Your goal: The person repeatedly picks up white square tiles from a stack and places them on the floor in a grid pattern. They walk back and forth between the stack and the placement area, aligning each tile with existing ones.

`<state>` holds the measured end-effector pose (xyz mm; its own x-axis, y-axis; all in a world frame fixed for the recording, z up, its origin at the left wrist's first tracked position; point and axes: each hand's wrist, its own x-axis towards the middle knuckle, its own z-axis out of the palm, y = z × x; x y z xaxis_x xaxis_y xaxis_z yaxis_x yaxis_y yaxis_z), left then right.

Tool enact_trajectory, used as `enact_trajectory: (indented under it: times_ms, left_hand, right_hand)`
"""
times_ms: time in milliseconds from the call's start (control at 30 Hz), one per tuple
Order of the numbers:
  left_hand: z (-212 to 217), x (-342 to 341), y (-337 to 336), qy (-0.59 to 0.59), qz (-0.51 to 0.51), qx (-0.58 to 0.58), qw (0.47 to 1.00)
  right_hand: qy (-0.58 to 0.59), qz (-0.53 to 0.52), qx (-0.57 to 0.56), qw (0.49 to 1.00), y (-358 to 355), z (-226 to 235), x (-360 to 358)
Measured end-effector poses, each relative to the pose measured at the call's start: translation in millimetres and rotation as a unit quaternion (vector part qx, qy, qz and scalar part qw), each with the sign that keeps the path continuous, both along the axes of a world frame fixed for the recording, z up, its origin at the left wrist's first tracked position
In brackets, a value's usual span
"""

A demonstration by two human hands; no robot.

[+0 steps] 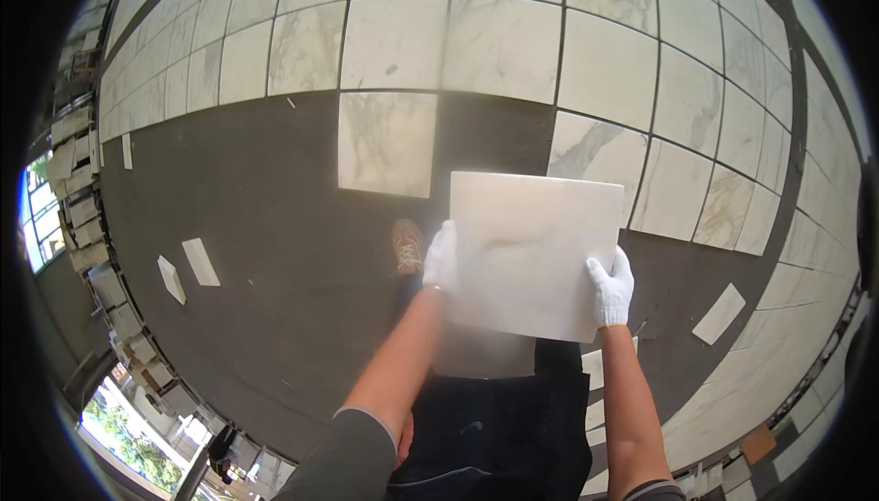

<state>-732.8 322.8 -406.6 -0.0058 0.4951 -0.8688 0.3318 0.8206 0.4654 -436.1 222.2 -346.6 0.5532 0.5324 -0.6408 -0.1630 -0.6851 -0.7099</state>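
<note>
Between my two white-gloved hands I hold a large pale marble-look tile point(531, 263), raised above the dark floor. My left hand point(441, 258) grips its left edge, with the fingers mostly hidden by the tile. On the opposite edge, my right hand point(612, 288) has its thumb on the tile's face and the other fingers behind it. Just beyond, a single tile point(387, 144) lies against the laid row, with dark floor to either side of it. Right of that bare strip, another laid tile point(597, 155) is partly covered by the held one.
Rows of veined tiles point(394, 38) span the far side. Offcut strips lie on the dark floor point(275, 318): a pale strip point(200, 262) at left, another strip point(720, 314) at right. My brown shoe point(408, 245) stands beside my left hand. Stacked tiles point(92, 235) line the left wall.
</note>
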Motion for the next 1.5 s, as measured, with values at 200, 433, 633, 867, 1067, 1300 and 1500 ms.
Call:
enact_trajectory:
  times_ms: [200,433,633,867,1067,1300,1500]
  left_hand:
    - [-140.6,-30.1,56.5,-0.048,0.18,0.029,0.982]
    - [-248.2,-34.9,119.4,-0.042,0.127,0.041,0.99]
    - [-301.0,-43.2,148.6,0.036,-0.059,0.106,0.992]
    - [-286.5,-36.1,167.4,0.098,-0.209,0.128,0.964]
    - [-276.4,-27.8,169.1,0.128,-0.297,0.154,0.934]
    - [-278.1,-38.4,174.2,0.131,-0.243,0.132,0.952]
    - [-252.4,-57.5,171.5,0.054,-0.075,0.043,0.995]
  right_hand:
    - [-0.041,0.064,-0.089,0.993,44.8,-194.9,-25.4]
    - [0.02,0.094,-0.053,0.994,107.5,-296.3,-19.6]
    - [0.018,0.115,-0.056,0.992,128.6,-344.0,-12.6]
    - [-0.063,0.134,-0.082,0.986,131.4,-372.4,-12.7]
    - [-0.1,0.148,-0.104,0.978,136.3,-365.2,-15.4]
    - [-0.116,0.165,-0.123,0.972,138.7,-363.0,-18.9]
    - [-0.122,0.174,-0.122,0.97,131.6,-372.7,-20.1]
